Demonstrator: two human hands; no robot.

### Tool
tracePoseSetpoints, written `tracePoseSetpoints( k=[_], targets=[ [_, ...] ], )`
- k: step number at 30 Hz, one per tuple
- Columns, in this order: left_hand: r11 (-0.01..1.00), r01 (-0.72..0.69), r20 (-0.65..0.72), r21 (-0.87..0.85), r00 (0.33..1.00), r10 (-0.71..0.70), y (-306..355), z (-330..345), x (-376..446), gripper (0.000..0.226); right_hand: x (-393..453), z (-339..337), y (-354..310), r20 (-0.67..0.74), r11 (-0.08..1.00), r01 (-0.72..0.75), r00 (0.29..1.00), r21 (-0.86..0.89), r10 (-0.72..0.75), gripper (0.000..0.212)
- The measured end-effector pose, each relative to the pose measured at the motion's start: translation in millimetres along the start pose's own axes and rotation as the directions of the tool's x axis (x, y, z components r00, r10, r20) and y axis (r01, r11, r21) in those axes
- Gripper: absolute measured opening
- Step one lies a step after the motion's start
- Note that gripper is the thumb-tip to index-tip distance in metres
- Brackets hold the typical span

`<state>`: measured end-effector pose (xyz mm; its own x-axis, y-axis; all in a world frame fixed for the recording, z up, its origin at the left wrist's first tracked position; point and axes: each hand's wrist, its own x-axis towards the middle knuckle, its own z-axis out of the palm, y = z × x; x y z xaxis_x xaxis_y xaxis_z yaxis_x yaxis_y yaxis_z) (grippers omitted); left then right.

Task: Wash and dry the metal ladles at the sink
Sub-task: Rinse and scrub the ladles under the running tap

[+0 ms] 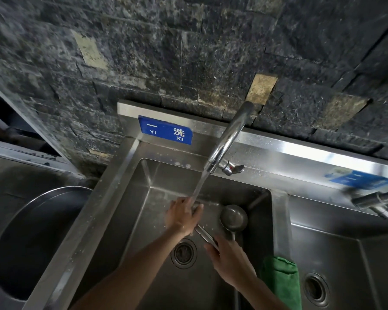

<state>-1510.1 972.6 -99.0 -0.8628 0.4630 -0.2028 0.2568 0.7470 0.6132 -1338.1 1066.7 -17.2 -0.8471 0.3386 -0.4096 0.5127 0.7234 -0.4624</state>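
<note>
Water runs from the chrome tap [227,139] into the left steel sink [143,198]. Under the stream my left hand [182,217] cups the bowl of a metal ladle, which is mostly hidden by the hand. Its handle [205,236] slants down to my right hand [230,259], which grips the handle's end. A second metal ladle [233,218] lies in the sink just right of my hands, bowl up, with its handle running toward me.
A green cloth [280,280] hangs over the divider between the two sinks. The right sink [336,242] has its own drain and a tap [372,201]. A large round metal basin [31,238] stands on the left. A dark stone wall rises behind.
</note>
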Motion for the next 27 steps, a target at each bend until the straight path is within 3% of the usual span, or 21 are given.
tracePoseSetpoints(
  k=[3,5,6,7,9,11,14,15,17,18,20,22,23,24,25,27],
  targets=[
    [0.972,0.203,0.155,-0.119,0.971,-0.183,18.6,-20.7,15.0,0.057,-12.5,-3.6,6.5,0.006,0.995,0.012,1.000,-0.100,-0.011,0.030],
    [0.952,0.283,0.173,-0.119,0.950,-0.261,29.7,-26.2,16.0,0.049,-15.9,-6.1,8.8,0.015,0.993,0.029,1.000,-0.111,-0.028,0.029],
    [0.950,0.278,0.146,-0.143,0.955,-0.257,35.8,-20.7,9.8,0.042,-13.5,-7.2,6.0,0.014,0.992,0.039,0.999,-0.119,-0.038,0.030],
    [0.968,0.236,0.061,-0.088,0.971,-0.231,42.7,-12.6,0.3,0.038,-10.5,-7.2,1.8,0.007,0.991,0.046,0.999,-0.126,-0.045,0.030],
    [0.977,0.191,0.042,0.092,0.980,-0.196,48.7,-13.3,-13.2,0.039,-6.2,-5.0,-7.9,-0.002,0.990,0.046,0.999,-0.130,-0.046,0.031],
    [0.962,0.273,0.098,-0.027,0.958,-0.269,43.7,-29.7,-4.2,0.043,-8.1,-1.5,-9.4,0.005,0.988,0.048,0.999,-0.150,-0.048,0.032],
    [0.773,0.549,0.161,-0.317,0.835,-0.526,19.5,-33.9,19.3,0.046,-13.6,2.2,-4.8,-0.003,0.986,0.040,0.999,-0.163,-0.041,0.038],
    [0.759,0.566,0.138,-0.322,0.821,-0.553,18.8,-29.9,16.1,0.046,-11.0,2.7,-6.3,-0.005,0.987,0.036,0.999,-0.157,-0.037,0.038],
    [0.801,0.514,-0.037,-0.307,0.835,-0.549,31.5,-12.7,-3.0,0.043,-0.5,3.9,-15.3,-0.025,0.991,0.029,0.999,-0.133,-0.032,0.036],
    [0.763,0.490,-0.103,-0.422,0.810,-0.577,36.8,-5.2,-10.7,0.049,6.9,5.2,-20.8,-0.044,0.994,0.023,0.999,-0.104,-0.028,0.034],
    [0.507,0.495,-0.071,-0.706,0.663,-0.746,49.4,-12.6,-18.4,0.085,21.5,6.8,-32.5,-0.069,0.998,0.024,0.997,-0.058,-0.028,0.036],
    [0.179,0.502,0.139,-0.846,0.533,-0.835,47.3,-29.1,-15.8,0.102,33.0,9.4,-43.9,-0.078,0.999,0.045,0.996,-0.015,-0.046,0.035],
    [0.033,0.462,0.248,-0.886,0.533,-0.809,45.7,-40.2,-17.8,0.093,38.8,9.7,-49.8,-0.074,0.999,0.047,0.996,0.007,-0.047,0.034],
    [-0.088,0.416,0.345,-0.905,0.598,-0.724,45.2,-49.6,-21.2,0.076,45.0,9.5,-54.4,-0.076,0.998,0.049,0.996,0.034,-0.047,0.034],
    [-0.145,0.401,0.397,-0.905,0.671,-0.626,46.6,-61.1,-26.7,0.057,50.5,8.5,-59.6,-0.093,0.996,0.056,0.994,0.070,-0.050,0.034],
    [-0.079,0.427,0.406,-0.901,0.764,-0.501,47.2,-79.4,-33.1,0.036,63.1,6.1,-68.7,-0.119,0.981,0.101,0.989,0.166,-0.082,0.035]
  ],
)
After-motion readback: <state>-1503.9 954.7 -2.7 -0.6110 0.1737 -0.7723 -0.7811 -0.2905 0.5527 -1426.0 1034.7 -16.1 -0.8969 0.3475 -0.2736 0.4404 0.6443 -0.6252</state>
